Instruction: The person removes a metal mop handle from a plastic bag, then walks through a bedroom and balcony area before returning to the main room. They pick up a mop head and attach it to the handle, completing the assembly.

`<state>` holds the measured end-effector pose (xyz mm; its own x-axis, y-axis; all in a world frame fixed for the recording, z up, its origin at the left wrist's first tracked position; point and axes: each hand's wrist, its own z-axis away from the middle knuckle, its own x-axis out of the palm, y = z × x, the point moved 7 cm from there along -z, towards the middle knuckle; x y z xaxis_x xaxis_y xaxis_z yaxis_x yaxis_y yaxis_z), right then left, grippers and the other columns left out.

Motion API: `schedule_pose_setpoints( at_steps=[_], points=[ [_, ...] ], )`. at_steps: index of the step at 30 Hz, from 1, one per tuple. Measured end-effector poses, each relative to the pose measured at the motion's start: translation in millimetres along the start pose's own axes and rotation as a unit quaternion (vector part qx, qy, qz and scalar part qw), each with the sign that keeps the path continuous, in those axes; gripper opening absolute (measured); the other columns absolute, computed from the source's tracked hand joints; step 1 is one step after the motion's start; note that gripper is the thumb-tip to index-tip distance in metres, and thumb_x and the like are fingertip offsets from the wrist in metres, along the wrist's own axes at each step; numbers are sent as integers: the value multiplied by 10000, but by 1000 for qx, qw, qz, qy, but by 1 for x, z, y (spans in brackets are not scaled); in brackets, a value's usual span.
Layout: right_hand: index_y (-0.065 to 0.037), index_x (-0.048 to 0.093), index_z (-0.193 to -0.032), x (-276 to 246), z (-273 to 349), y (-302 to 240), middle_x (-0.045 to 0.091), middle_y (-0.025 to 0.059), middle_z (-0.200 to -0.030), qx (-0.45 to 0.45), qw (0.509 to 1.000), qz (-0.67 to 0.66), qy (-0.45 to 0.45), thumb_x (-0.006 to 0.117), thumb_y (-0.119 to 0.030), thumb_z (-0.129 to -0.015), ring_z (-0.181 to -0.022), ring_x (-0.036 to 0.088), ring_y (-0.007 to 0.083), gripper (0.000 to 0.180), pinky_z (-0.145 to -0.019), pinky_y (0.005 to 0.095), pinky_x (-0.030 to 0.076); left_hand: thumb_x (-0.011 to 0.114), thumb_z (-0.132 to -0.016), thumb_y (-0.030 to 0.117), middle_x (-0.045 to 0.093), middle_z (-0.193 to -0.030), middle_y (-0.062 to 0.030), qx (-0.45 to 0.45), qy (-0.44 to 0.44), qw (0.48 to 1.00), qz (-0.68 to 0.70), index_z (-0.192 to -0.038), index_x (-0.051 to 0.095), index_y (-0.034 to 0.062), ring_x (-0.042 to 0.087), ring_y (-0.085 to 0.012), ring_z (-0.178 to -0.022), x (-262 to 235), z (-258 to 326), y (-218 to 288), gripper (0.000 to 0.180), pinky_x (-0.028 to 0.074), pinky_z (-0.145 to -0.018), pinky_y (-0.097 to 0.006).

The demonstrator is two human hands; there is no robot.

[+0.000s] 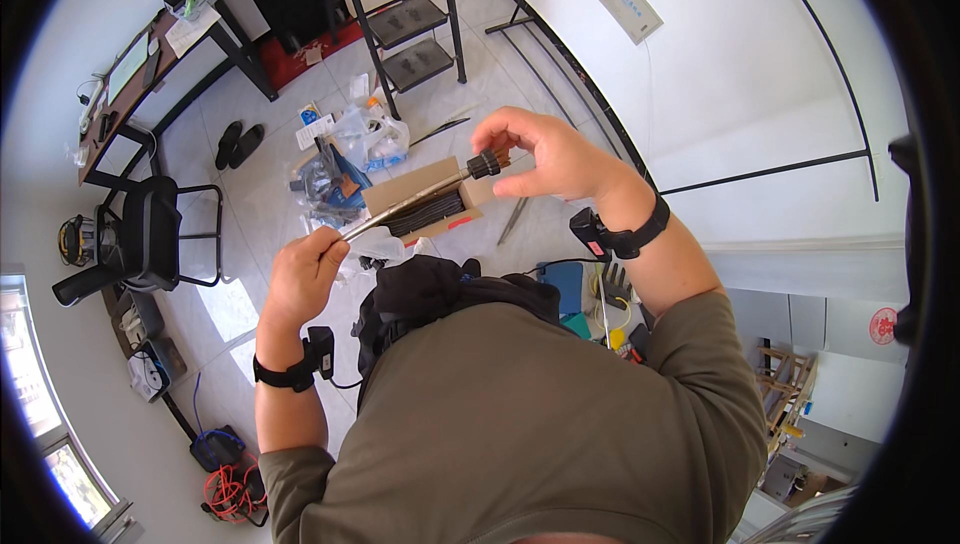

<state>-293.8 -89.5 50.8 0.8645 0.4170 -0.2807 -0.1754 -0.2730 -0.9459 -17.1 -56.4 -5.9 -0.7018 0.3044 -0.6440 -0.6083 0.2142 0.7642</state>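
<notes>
A long, slim metal-looking rod [425,192] slants up to the right in front of me. Its lower end is pinched between the thumb and fingers of my left hand [305,274]. At the upper end sits a black ridged collar [485,164], with something brownish just past it that I cannot make out. Around that end my right hand [550,157] is curved, thumb and forefinger apart; whether a fingertip touches the collar is unclear. Below the rod stands an open cardboard box [440,179] holding dark, strip-like pieces [430,216].
Plastic bags [372,136] and packaging lie beyond the box on the tiled floor. A black step ladder [405,19] stands farther back. At left are a desk [125,109] and a black chair [155,229]. Several tools [620,309] lie near my right elbow.
</notes>
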Motion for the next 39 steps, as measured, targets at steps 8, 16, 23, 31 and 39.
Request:
schedule_pose_setpoints(
  at_steps=[8, 16, 23, 31, 39],
  points=[
    [-9, 489, -1169, 1, 3, 17, 608, 42, -886, 124, 982, -129, -53, 624, -101, -819, -821, 564, 110, 386, -773, 261, 459, 579, -874, 164, 542, -639, -155, 7, -4, 1000, 13, -819, 571, 18, 520, -309, -584, 2, -5, 3, 156, 418, -552, -358],
    [-43, 432, -1263, -2, 4, 16, 606, 58, -897, 118, 991, -54, -24, 624, -136, -836, -856, 558, 133, 477, -803, 282, 445, 571, -879, 164, 546, -633, -148, -2, -24, 1000, 8, -812, 570, 22, 532, -308, -581, 4, -7, 4, 156, 419, -547, -362],
    [-65, 417, -1307, 0, 2, 7, 602, 50, -884, 44, 997, 47, -41, 657, -143, -802, -829, 569, 154, 564, -798, 289, 454, 569, -876, 166, 552, -619, -139, 6, -13, 1000, -1, -807, 573, 24, 536, -306, -574, 4, -8, 3, 158, 419, -542, -364],
    [-53, 390, -1340, 2, 1, 4, 620, 70, -902, 38, 998, 22, -53, 621, -132, -846, -823, 576, 152, 550, -811, 286, 448, 573, -869, 169, 550, -632, -152, 2, -19, 1000, -8, -810, 576, 24, 534, -322, -588, 5, -8, 3, 156, 415, -544, -373],
    [-59, 351, -1384, 0, 1, 4, 599, 61, -917, 35, 996, 57, -59, 660, -124, -805, -816, 534, 129, 660, -789, 280, 435, 575, -868, 168, 547, -625, -151, 10, -14, 1000, -8, -801, 573, 27, 532, -326, -584, 5, -9, 5, 156, 412, -540, -376]
  ],
)
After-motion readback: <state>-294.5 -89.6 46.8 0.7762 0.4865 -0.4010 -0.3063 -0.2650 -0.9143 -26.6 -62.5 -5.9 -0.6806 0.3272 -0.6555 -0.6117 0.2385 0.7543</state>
